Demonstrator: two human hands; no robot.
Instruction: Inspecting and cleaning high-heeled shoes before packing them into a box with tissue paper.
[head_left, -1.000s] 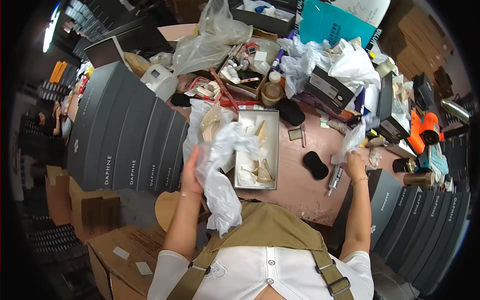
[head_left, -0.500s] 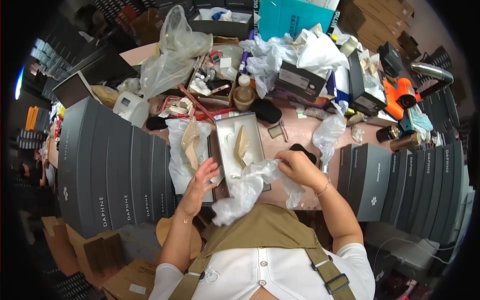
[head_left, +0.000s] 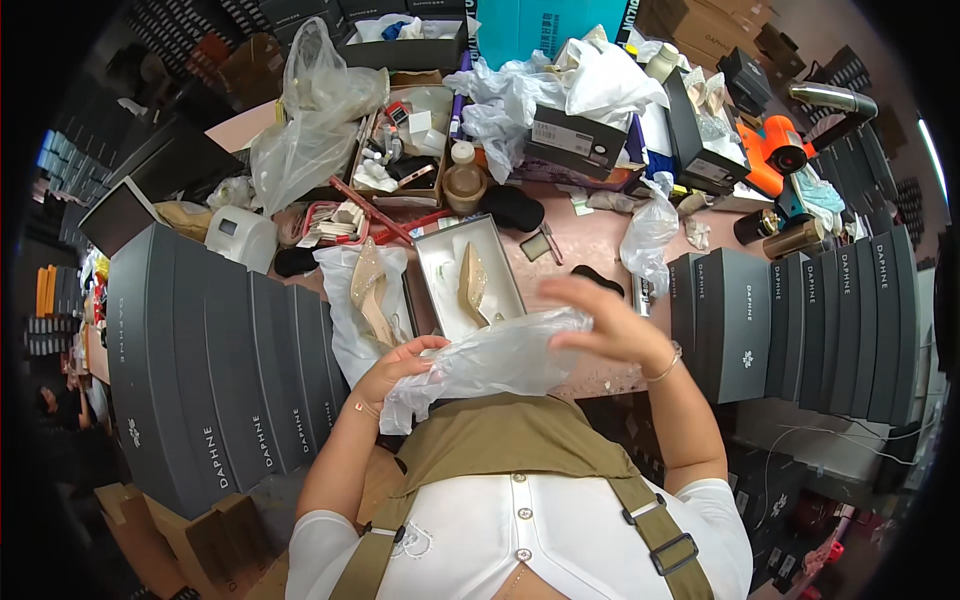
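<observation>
A crumpled sheet of white tissue paper (head_left: 490,360) spans the space in front of my apron. Its left end is gripped by my left hand (head_left: 392,376), fingers closed on the edge. My right hand (head_left: 622,328), slightly blurred, hovers by the sheet's right end with thumb and fingers apart. Just beyond the paper is an open shoe box (head_left: 513,275) with a white inside, holding a gold glittery pointed shoe (head_left: 474,280); the paper covers the box's near end. To its left, a matching gold shoe (head_left: 370,290) lies on white paper.
Stacks of dark grey shoe boxes flank me, one at left (head_left: 200,370) and one at right (head_left: 730,330). Behind the open box are a brown-liquid bottle (head_left: 464,185), a tray of small items (head_left: 405,140), a black oval pad (head_left: 512,208) and an orange heat tool (head_left: 778,155).
My left hand has come down and closed on the tissue paper. My right hand has loosened its pinch and spread its fingers. The paper is now stretched wider between them.
</observation>
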